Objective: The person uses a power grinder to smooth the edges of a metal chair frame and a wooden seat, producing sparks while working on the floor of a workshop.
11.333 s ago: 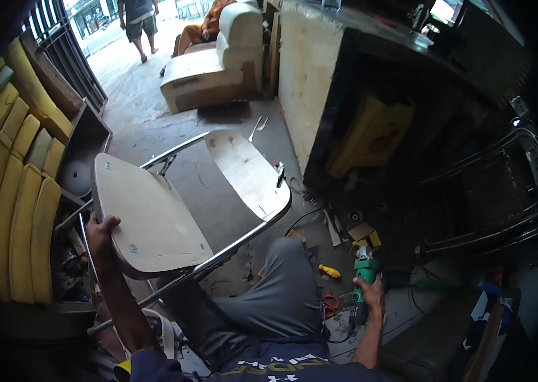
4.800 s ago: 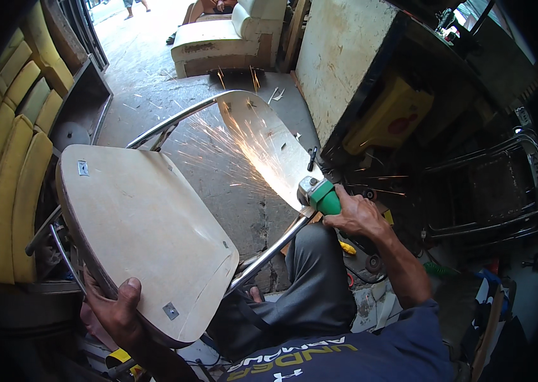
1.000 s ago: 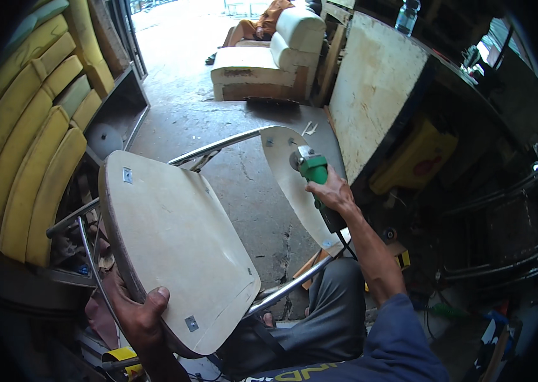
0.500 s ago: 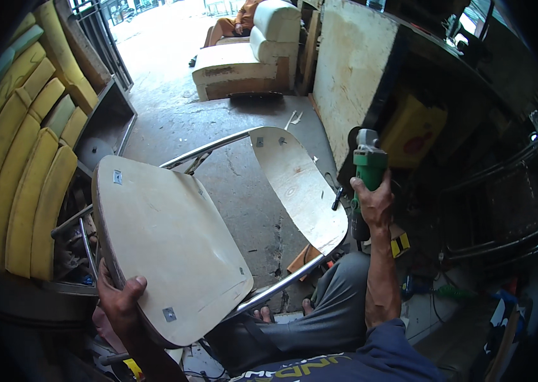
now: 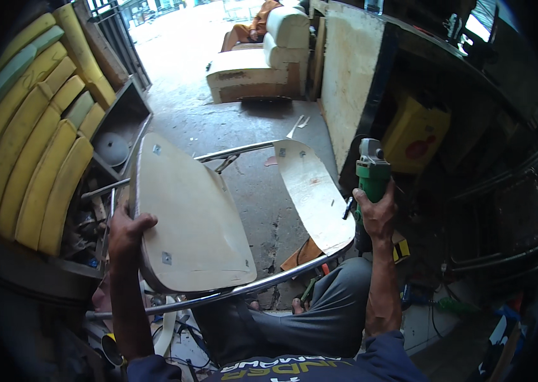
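Observation:
My left hand point(image 5: 130, 230) grips the outer edge of a pale plywood seat board point(image 5: 195, 223), thumb on top and fingers beneath. Small metal plates sit near the board's corners. The board tilts within a chromed tubular chair frame point(image 5: 288, 275) lying across my lap. At the frame's right end is a curved plywood backrest point(image 5: 313, 197), its edge rough. My right hand point(image 5: 378, 210) is wrapped round a green angle grinder point(image 5: 374, 170), held upright just right of the backrest. The grinder's disc is hard to make out against the dark background.
Yellow foam pads point(image 5: 24, 159) are stacked at the left, beside a metal shelf holding a grey disc point(image 5: 111, 149). A cream sofa point(image 5: 250, 71) stands at the back, with a seated person behind it. Black metal frames point(image 5: 504, 223) lie at the right.
The seat board's left side has tipped up, with my left hand raised along with it. The chair frame's near tube now shows further left. The grinder stays in my right hand, almost unmoved.

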The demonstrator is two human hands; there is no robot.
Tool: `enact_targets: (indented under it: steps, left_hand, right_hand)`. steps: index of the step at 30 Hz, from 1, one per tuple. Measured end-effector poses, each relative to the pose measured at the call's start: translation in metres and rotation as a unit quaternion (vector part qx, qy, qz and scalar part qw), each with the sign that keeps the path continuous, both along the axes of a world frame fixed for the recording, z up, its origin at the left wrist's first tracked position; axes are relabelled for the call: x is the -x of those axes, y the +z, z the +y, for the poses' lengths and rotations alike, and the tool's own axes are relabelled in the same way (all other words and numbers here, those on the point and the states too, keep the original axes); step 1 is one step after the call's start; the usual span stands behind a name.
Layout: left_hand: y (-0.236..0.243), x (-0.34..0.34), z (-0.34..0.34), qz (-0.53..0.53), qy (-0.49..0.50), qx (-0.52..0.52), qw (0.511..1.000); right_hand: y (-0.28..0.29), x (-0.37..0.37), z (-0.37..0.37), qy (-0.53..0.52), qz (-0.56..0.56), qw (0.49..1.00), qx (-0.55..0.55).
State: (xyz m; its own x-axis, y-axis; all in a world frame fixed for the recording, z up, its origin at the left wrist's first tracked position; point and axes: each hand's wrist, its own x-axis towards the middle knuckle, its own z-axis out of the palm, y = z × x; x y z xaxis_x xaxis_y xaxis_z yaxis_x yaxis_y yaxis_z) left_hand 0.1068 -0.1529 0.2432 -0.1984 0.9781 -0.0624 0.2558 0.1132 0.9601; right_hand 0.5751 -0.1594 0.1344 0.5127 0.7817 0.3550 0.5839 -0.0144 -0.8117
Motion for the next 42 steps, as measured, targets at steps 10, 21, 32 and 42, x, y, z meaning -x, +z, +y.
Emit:
enact_targets:
  steps: [10,21,32,42]
  left_hand:
    - [-0.028,-0.041,-0.054,0.254,0.171,-0.31,0.9]
    - [-0.209,-0.215,-0.093,0.488,-0.242,-0.248,0.801]
    - [-0.197,-0.2,-0.08,0.434,-0.277,-0.271,0.813]
    - [-0.153,-0.185,-0.041,0.436,-0.254,-0.306,0.807]
  right_hand:
    - [0.001,0.006,-0.002,-0.012,0.009,1.0,0.025]
    - [0.006,-0.003,-0.01,-0.056,-0.004,0.998,0.034]
    - [-0.002,-0.028,-0.029,-0.112,-0.056,0.989,-0.075]
    - [0.001,-0.029,-0.043,-0.122,-0.058,0.986,-0.102]
